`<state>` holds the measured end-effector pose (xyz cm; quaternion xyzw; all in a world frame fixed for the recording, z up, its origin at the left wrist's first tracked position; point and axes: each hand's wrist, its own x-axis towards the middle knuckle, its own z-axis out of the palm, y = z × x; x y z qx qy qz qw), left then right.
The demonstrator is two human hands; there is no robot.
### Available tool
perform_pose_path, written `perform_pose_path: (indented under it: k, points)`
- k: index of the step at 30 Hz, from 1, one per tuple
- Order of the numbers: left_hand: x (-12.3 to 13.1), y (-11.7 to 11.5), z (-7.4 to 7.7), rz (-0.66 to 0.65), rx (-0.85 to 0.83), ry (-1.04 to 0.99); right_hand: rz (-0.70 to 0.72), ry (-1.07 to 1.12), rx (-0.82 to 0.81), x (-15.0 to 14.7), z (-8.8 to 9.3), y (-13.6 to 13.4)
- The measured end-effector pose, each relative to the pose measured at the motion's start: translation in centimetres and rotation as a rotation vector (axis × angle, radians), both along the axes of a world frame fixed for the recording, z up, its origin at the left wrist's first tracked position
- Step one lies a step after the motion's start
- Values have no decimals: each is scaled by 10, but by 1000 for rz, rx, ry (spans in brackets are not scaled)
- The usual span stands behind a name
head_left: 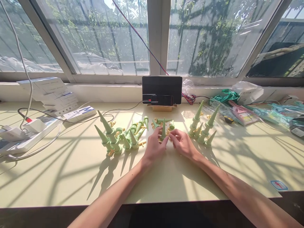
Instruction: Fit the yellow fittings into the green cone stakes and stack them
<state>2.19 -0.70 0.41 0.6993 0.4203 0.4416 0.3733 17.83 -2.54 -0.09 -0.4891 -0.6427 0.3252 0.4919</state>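
At the middle of the table my left hand [155, 144] is closed around the base of an upright green plastic spike [163, 128]. Just to its right, my right hand [181, 142] has thumb and forefinger pinched together close to the spike; a bit of yellow shows by the fingertips, but what they hold is hidden. Behind the hands lie more green pieces [166, 120] and small yellow valve-like parts. On the left stands a cluster of green spikes [111, 136], some upright and some lying over. Several upright spikes [206, 126] stand right of my right hand.
A dark tablet [162, 85] and a phone [162, 100] lean at the back on a cardboard stand [162, 108]. White boxes [53, 95] and a power strip [30, 136] with cables are left. Plastic bags [247, 110] and a black object [298, 125] lie right.
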Motion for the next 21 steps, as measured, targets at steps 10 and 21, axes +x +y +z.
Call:
perform_pose_path:
  k: [10, 21]
  points:
    - [-1, -1, -1, -13, 26, 3, -15, -62, -2, 3, -3, 1]
    - [0, -3, 2, -64, 1, -29, -36, -143, 25, 1, 6, -2]
